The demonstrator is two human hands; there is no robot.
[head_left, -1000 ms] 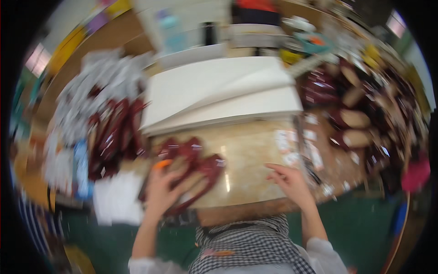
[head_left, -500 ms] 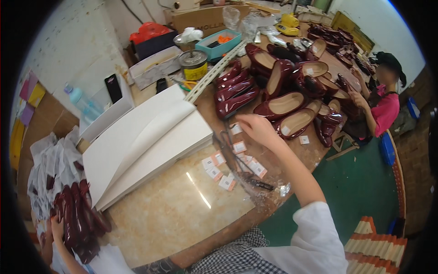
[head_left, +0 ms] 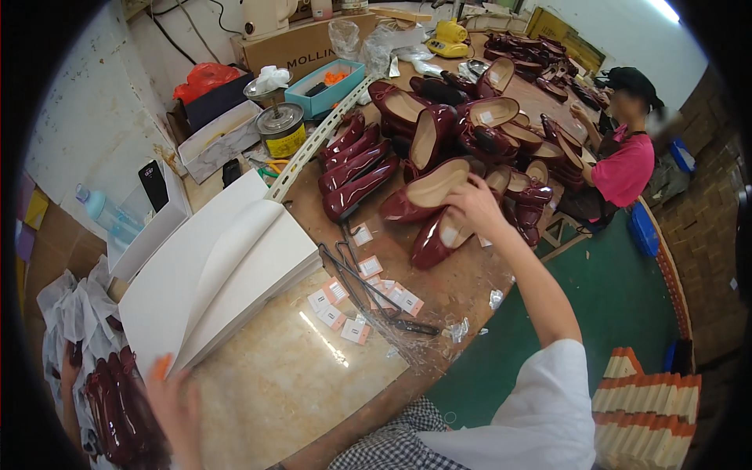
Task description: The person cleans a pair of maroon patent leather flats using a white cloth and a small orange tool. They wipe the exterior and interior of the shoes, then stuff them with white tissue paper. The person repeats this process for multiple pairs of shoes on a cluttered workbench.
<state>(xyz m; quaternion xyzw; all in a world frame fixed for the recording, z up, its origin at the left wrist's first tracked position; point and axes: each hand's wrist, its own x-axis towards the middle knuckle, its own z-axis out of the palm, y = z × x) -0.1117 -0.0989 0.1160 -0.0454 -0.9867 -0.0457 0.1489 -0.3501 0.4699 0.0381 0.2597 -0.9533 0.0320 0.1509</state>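
My right hand point(head_left: 475, 205) is on the heel end of a glossy dark red ballet flat point(head_left: 427, 193), fingers closed at its rim. Just below, another dark red flat point(head_left: 440, 236) lies partly under that hand. Many similar flats are heaped behind them. My left hand point(head_left: 174, 407) is blurred, its fingers apart and empty, over the near left corner of the white paper stack point(head_left: 227, 270). An orange patch shows at one fingertip. Left of it stands a bundle of dark red shoes point(head_left: 113, 407). White-and-orange tags point(head_left: 356, 329) lie mid-table beside thin black hooked rods point(head_left: 352, 270).
At the left edge another person's hand point(head_left: 70, 368) is near white tissue-wrapped shoes point(head_left: 74, 301). A worker in pink point(head_left: 627, 168) sits at the far right. A perforated metal strip point(head_left: 321, 137), a tin point(head_left: 280, 129) and a blue box point(head_left: 325, 88) line the back.
My right hand has gone from beside the tags to the heaped flats and taken hold of one. My left hand has left the shoe bundle and moved right. The view has shifted.
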